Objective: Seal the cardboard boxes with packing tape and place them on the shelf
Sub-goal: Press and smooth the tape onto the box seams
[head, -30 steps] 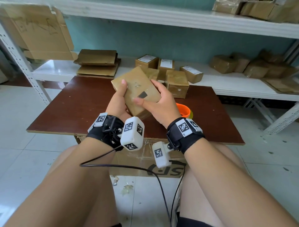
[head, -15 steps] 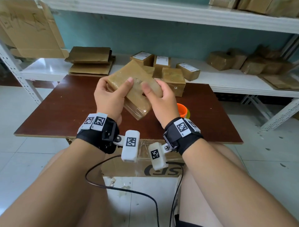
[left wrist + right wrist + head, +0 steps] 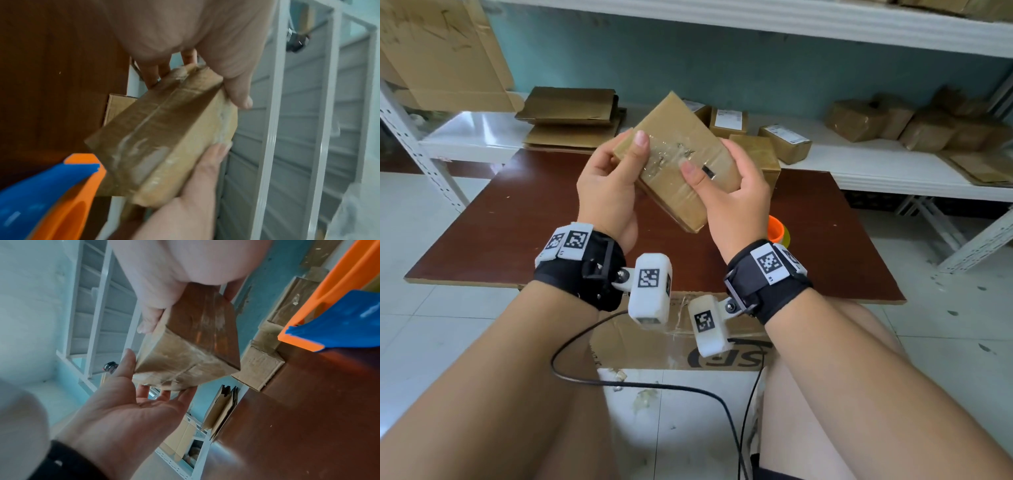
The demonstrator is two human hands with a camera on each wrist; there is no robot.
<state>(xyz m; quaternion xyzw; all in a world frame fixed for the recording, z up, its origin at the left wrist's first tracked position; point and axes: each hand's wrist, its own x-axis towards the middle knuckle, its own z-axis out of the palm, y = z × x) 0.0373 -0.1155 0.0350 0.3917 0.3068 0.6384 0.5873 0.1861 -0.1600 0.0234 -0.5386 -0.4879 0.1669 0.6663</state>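
Note:
A small cardboard box (image 3: 681, 150) wrapped in clear packing tape is held tilted in the air above the brown table (image 3: 510, 226). My left hand (image 3: 609, 178) grips its left end, thumb on the top face and fingers underneath. My right hand (image 3: 732, 195) grips the right end, its thumb lying on the taped top. In the left wrist view the box (image 3: 164, 133) shows a taped seam, pinched by my left hand (image 3: 205, 32). The right wrist view has the box (image 3: 185, 353) between my right hand (image 3: 174, 264) and my left hand (image 3: 127, 410). An orange tape dispenser (image 3: 777, 229) lies on the table behind my right wrist.
Another taped box (image 3: 756, 154) stands on the table's far edge. The white shelf (image 3: 876, 171) beyond carries labelled boxes (image 3: 784, 138), wrapped parcels (image 3: 856, 120) and flat cardboard sheets (image 3: 571, 120). A large carton (image 3: 654, 346) sits under the table by my knees.
Both hands have lifted the box higher and turned it. The left thumb has moved onto the top face and the right thumb has slid across the tape.

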